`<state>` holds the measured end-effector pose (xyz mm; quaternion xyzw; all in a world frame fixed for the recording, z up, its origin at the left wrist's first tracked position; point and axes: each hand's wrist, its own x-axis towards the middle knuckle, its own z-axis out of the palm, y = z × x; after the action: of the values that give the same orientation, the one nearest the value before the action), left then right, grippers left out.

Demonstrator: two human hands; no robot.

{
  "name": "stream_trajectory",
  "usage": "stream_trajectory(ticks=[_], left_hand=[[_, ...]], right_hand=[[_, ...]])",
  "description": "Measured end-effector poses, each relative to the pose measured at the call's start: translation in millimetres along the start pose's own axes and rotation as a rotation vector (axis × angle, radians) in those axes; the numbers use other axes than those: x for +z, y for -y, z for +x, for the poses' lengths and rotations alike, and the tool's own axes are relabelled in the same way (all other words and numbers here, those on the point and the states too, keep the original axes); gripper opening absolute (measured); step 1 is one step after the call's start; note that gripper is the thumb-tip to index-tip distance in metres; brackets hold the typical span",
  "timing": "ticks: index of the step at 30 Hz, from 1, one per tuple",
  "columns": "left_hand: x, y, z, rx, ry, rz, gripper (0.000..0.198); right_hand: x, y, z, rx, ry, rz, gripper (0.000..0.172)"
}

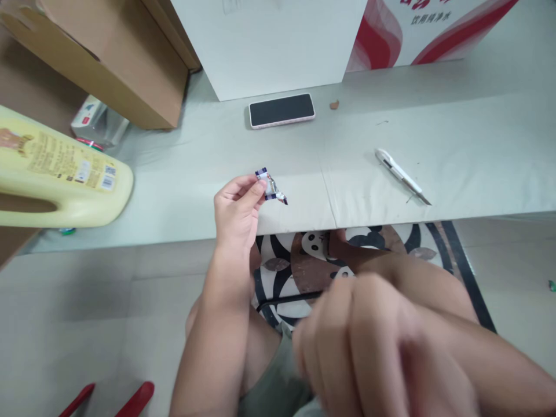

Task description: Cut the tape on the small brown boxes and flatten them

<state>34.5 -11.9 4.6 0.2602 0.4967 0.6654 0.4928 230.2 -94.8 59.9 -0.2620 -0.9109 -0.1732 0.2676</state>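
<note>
Between the thumb and fingers of my left hand (238, 209) is a small torn candy wrapper (271, 186), white with dark blue ends and twisted at one corner. It is held just above the table near its front edge. My right hand (369, 341) is raised close to the camera over my lap, blurred, with its fingers curled in. Whatever those fingers may hold is hidden. A white utility knife (400, 175) with its blade out lies on the table to the right. Beyond the wrapper lies a phone (282, 110), dark screen up.
A big yellow jug (65, 174) lies at the left, by a cardboard box (130, 63) and a clear plastic pack (99, 123). White boxes (278, 43) stand along the back of the cloth-covered table (478, 145). A brown scrap (334, 105) rests near the phone.
</note>
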Motion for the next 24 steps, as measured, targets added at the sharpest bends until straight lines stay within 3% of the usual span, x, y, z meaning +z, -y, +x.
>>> stream_trajectory(ticks=[1, 4, 6, 7, 10, 12, 14, 17, 21, 24], left_hand=[[-0.6, -1, 0, 0.007, -0.014, -0.007, 0.035], [-2.7, -5, 2, 0.015, -0.044, -0.010, 0.036], [-4.5, -8, 3, 0.015, -0.050, 0.000, 0.036], [-5.6, -9, 4, 0.016, -0.054, 0.004, 0.035], [-9.8, -12, 7, 0.013, -0.072, 0.003, 0.034], [-13.4, -13, 9, 0.002, -0.098, 0.014, 0.032], [-17.5, -13, 11, -0.004, -0.126, 0.036, 0.028], [-25.3, -16, 14, 0.022, -0.165, 0.054, 0.023], [-40.7, -24, 14, 0.088, -0.203, 0.054, 0.025], [-54.8, -30, 11, 0.115, -0.261, 0.037, 0.029]], right_hand=[[10, -10, 0, 0.065, 0.024, 0.121, 0.054], [49, -39, -5, 0.476, 0.159, 0.650, 0.035], [75, -49, -12, 0.665, 0.259, 0.722, 0.038], [84, -51, -15, 0.681, 0.315, 0.699, 0.043], [90, -46, -21, 0.494, 0.471, 0.730, 0.049], [82, -38, -21, 0.281, 0.530, 0.897, 0.039], [72, -31, -20, 0.170, 0.543, 1.042, 0.032], [69, -28, -20, 0.208, 0.499, 0.994, 0.029], [80, -29, -25, 0.214, 0.484, 0.862, 0.028], [89, -25, -23, 0.263, 0.404, 0.800, 0.032]])
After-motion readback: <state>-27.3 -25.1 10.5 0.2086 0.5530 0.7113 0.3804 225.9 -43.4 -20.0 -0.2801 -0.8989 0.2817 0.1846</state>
